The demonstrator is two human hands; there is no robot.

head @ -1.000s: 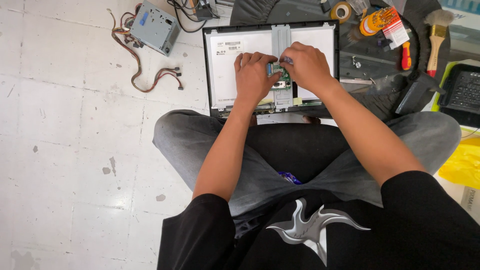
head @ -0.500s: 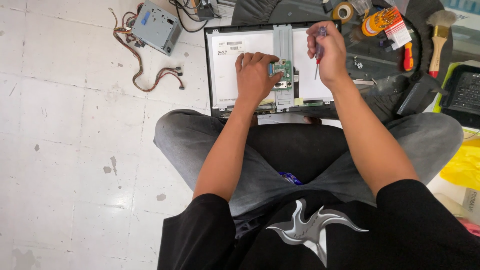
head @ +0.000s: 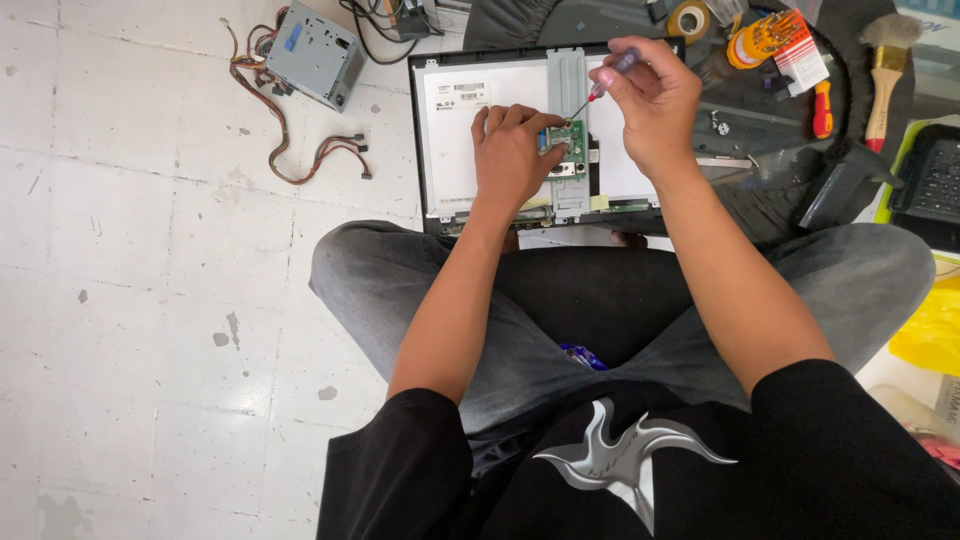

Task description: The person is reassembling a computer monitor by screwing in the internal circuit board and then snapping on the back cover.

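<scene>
I sit cross-legged on the floor with an opened flat display panel (head: 450,140) in a black frame in front of my knees. My left hand (head: 512,152) presses on a small green circuit board (head: 570,140) fixed to the panel's grey metal strip (head: 566,70). My right hand (head: 650,100) is shut on a thin screwdriver (head: 598,88) with a red and clear handle. Its tip points down at the top of the green board.
A grey power supply box (head: 312,52) with a bundle of coloured wires (head: 290,150) lies at the upper left. At the right are a screwdriver set (head: 765,38), a roll of tape (head: 688,18), a paint brush (head: 880,70), a red-handled tool (head: 822,108) and a dark keypad device (head: 930,185). A yellow bag (head: 930,330) lies by my right knee.
My right hand lifted off the board, moved up and right with the screwdriver, and now sets its tip on the green board. My left hand stayed on the board.
</scene>
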